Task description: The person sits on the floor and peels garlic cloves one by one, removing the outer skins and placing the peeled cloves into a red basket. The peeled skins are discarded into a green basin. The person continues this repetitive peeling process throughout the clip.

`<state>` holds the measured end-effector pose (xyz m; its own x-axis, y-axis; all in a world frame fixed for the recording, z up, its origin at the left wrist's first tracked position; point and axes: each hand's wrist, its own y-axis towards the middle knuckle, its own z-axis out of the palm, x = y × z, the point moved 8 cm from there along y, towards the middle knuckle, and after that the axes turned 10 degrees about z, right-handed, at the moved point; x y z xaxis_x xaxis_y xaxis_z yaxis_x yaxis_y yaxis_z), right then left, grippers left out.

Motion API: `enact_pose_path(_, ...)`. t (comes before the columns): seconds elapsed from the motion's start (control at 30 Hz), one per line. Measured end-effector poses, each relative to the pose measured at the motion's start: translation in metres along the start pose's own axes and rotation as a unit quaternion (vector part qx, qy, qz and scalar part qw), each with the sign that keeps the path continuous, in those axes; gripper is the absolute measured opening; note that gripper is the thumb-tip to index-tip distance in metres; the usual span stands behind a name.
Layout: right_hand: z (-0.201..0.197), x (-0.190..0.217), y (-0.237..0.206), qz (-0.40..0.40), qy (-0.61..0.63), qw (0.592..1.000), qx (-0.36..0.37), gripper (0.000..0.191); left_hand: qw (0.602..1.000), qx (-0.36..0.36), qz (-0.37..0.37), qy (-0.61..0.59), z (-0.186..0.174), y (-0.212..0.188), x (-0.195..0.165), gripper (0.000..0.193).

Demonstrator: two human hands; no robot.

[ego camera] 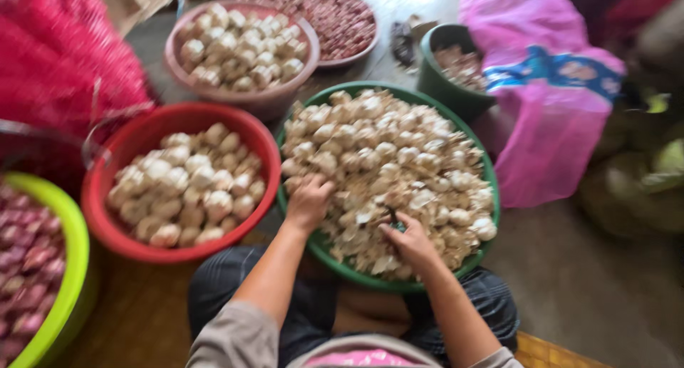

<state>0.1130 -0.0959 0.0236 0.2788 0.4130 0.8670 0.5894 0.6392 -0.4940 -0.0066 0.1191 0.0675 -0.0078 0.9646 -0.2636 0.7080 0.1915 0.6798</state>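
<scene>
Head view. The left hand (308, 200) is buried, fingers curled, in the garlic heap (388, 158) filling the green basin (491, 197) at the knees; whether a bulb is gripped cannot be told. The right hand (407, 240) is closed on a small dark tool (392, 217), probably a blade. A slip toward the fingers or skins spilling over the rim may be feared. The tool's tip is hidden; motion blur softens all; the red basin (96, 197) is seen beside it
</scene>
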Motion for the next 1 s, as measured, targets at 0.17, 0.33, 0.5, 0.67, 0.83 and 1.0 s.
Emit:
enact_pose_path(0.17,0.015,0.028,-0.012,-0.07,-0.013,0.997,0.002,0.037,0.98,-0.077,-0.01,-0.182,-0.009,-0.001,-0.005,0.018)
enact_pose_path(0.33,0.037,0.059,-0.023,-0.268,-0.078,0.958,0.059,0.031,0.805,0.098,-0.221,-0.542,0.059,-0.031,-0.031,0.004)
enact_pose_path(0.5,0.018,0.054,-0.014,-0.226,-0.061,0.972,-0.015,0.015,0.606,0.031,-0.351,-0.713,0.083,-0.042,-0.057,0.015)
enact_pose_path(0.67,0.001,0.053,-0.018,-0.197,0.021,0.968,-0.153,0.015,0.419,-0.03,-0.407,-0.811,0.078,-0.044,-0.087,0.029)
enact_pose_path(0.83,0.005,0.061,-0.013,-0.192,0.017,0.976,-0.102,0.017,0.685,0.024,-0.276,-0.674,0.078,-0.042,-0.098,0.031)
enact_pose_path(1.0,0.0,0.067,-0.009,-0.155,0.046,0.985,-0.064,0.034,0.716,0.049,-0.265,-0.644,0.092,-0.05,-0.082,0.034)
